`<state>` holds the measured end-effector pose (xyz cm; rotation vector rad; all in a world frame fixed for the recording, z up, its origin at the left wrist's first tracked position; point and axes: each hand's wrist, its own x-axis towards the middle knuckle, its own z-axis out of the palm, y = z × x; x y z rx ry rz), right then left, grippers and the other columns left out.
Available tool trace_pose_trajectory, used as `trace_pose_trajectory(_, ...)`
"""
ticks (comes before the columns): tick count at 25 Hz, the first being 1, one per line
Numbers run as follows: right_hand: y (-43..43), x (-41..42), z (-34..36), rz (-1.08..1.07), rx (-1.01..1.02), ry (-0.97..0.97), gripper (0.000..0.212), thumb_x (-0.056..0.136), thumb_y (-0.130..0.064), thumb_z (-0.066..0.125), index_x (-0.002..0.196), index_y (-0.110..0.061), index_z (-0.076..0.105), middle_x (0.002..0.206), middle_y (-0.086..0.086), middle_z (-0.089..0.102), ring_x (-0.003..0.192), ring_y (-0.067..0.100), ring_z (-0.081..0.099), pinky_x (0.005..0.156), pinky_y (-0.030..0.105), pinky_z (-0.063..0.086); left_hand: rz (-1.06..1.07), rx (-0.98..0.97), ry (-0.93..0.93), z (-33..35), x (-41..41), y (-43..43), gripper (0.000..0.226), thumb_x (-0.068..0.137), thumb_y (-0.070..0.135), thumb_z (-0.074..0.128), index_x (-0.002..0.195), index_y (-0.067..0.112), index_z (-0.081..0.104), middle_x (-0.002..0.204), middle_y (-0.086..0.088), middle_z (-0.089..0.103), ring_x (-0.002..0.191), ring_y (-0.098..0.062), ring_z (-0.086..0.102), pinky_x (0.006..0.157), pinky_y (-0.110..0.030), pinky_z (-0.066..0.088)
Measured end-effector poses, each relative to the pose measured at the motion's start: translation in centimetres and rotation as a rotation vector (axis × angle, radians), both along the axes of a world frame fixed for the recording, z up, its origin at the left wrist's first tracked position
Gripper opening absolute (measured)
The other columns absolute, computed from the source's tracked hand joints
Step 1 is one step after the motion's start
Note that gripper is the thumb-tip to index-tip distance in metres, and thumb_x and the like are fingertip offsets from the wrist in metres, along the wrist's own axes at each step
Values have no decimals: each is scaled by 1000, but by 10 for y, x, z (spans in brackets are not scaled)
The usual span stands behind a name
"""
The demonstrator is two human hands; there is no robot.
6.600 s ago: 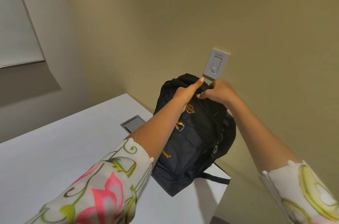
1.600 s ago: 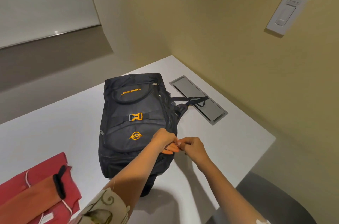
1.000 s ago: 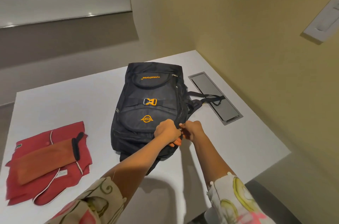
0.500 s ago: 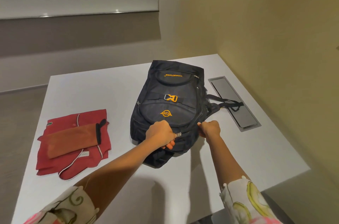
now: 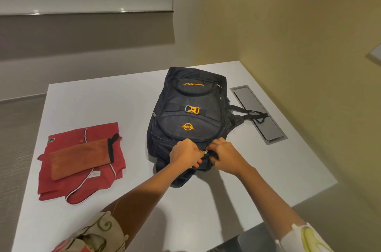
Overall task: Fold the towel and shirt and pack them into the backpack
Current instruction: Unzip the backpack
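A black backpack (image 5: 189, 113) with orange logos lies flat on the white table (image 5: 99, 103), its top end toward me. My left hand (image 5: 184, 153) grips the bag's fabric at that near end. My right hand (image 5: 225, 153) pinches at the zipper right beside it, with a metal pull showing between the two hands. To the left, a folded red shirt (image 5: 59, 185) lies on the table. A folded orange towel (image 5: 80, 157) with a black edge rests on top of the shirt.
A grey metal cable hatch (image 5: 259, 115) is set into the table to the right of the bag, and a black strap (image 5: 251, 114) lies across it. A yellow wall runs close along the right side. The table's near right edge drops off.
The backpack was upright against the wall and now lies flat on the table. Since half a second ago my right hand has moved back in next to my left at the zipper.
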<state>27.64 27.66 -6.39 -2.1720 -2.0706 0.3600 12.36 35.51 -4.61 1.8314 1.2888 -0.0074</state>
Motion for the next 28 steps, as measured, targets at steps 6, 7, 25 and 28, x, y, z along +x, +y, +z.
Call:
trace_pose_trajectory(6, 6, 6, 1, -107, 117, 16, 14, 83, -13, 68, 96, -8, 70, 94, 7, 67, 97, 28, 56, 77, 35, 47, 89, 179, 84, 1, -14, 6, 37, 84, 49, 60, 67, 16, 64, 70, 1, 70, 73, -22, 67, 69, -31, 52)
trace_pose_trajectory(7, 5, 11, 4, -133, 135, 30, 14, 82, -12, 70, 95, -7, 70, 94, 7, 68, 97, 28, 56, 76, 35, 48, 108, 201, 99, 0, -25, 16, 36, 85, 49, 59, 69, 16, 65, 73, -1, 70, 76, -24, 65, 69, -31, 50)
trace_pose_trajectory(25, 78, -69, 10, -168, -48, 262, 23, 91, -29, 62, 106, -14, 73, 101, 7, 69, 100, 27, 60, 84, 37, 50, 232, 173, 137, -37, -88, 73, 23, 92, 44, 61, 89, 23, 72, 76, 4, 70, 68, -13, 66, 61, -24, 44)
trace_pose_trajectory(28, 102, -93, -9, -168, -92, 89, 25, 94, -27, 58, 109, -10, 70, 108, 12, 66, 108, 32, 55, 86, 40, 49, 224, 192, 138, -41, -89, 73, 24, 92, 44, 60, 95, 23, 73, 83, 3, 72, 72, -15, 67, 61, -23, 44)
